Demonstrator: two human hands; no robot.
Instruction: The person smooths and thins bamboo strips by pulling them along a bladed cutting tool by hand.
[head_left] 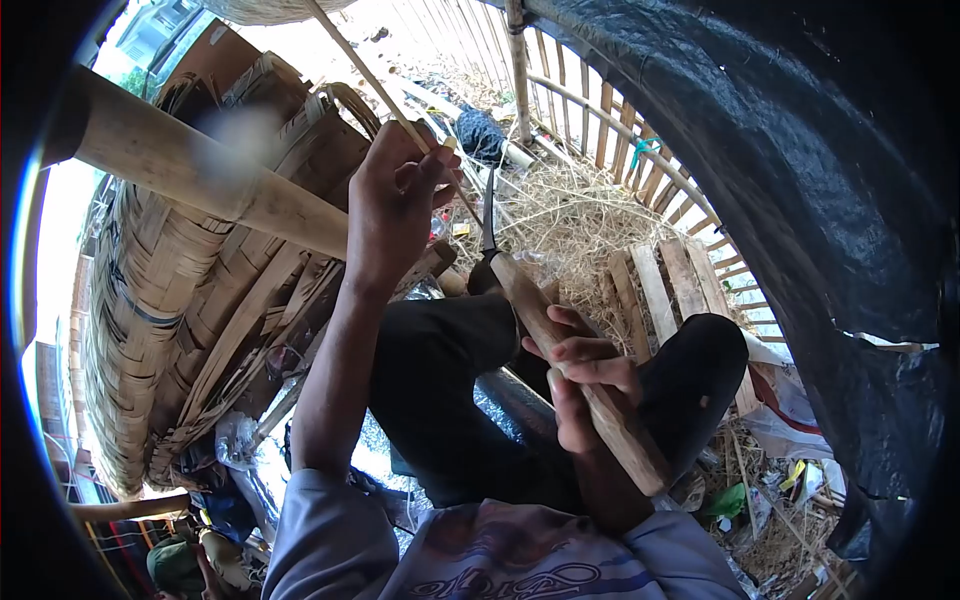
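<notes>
My left hand (pixel 393 195) is raised in the upper middle, its fingers closed round a thin bamboo strip (pixel 352 58). The strip slants from the top of the view down past my fingers to the knife blade; I cannot tell whether the two touch. In my right hand (pixel 592 372) is a knife with a long, thick wooden handle (pixel 632 448), the fingers wrapped about its middle. Its narrow dark blade (pixel 489 212) points up and away from me. Both hands are above my bent legs in dark trousers (pixel 440 400).
At left a thick bamboo pole (pixel 290 212) crosses in front of stacked woven bamboo pieces (pixel 150 320). Dark plastic sheeting (pixel 810 200) hangs at right beside a slatted bamboo fence (pixel 600 110). Straw and shavings (pixel 570 215) cover the ground. Another person in a cap (pixel 175 568) shows at lower left.
</notes>
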